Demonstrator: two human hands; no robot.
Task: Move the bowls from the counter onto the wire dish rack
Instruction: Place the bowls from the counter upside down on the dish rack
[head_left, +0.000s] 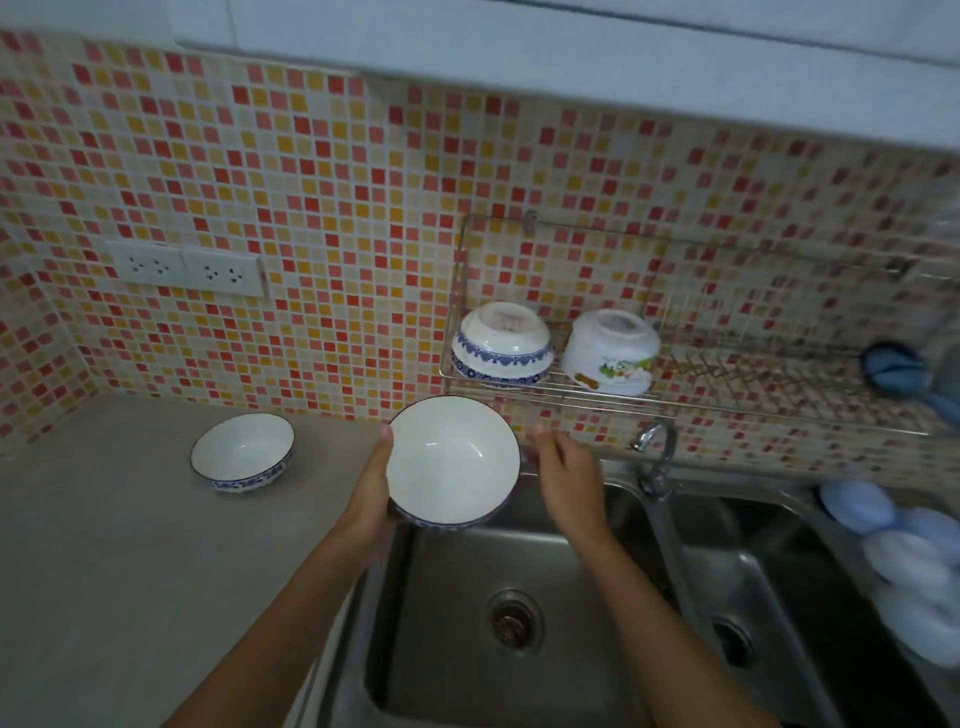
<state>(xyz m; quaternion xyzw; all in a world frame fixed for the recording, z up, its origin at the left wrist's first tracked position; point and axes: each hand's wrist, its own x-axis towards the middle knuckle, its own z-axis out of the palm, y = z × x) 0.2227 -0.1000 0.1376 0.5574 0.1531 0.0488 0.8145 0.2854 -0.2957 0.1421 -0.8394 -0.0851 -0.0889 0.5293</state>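
My left hand (370, 488) grips the left rim of a white bowl with a blue pattern (453, 460), held upright above the sink's left edge. My right hand (563, 470) hovers just right of that bowl, fingers apart, not clearly touching it. A second blue-patterned bowl (243, 451) stands upright on the grey counter (104, 545) to the left. On the wall-mounted wire dish rack (727, 400), a blue-patterned bowl (501, 340) and a white bowl with a green picture (610, 351) sit upside down at its left end.
A double steel sink (498, 649) lies below my arms, with a tap (655, 447) behind it. Blue and white blurred items (909, 561) sit at the right edge. A blue object (893, 364) hangs at the rack's right end. Wall sockets (187, 267) are on the tiled wall.
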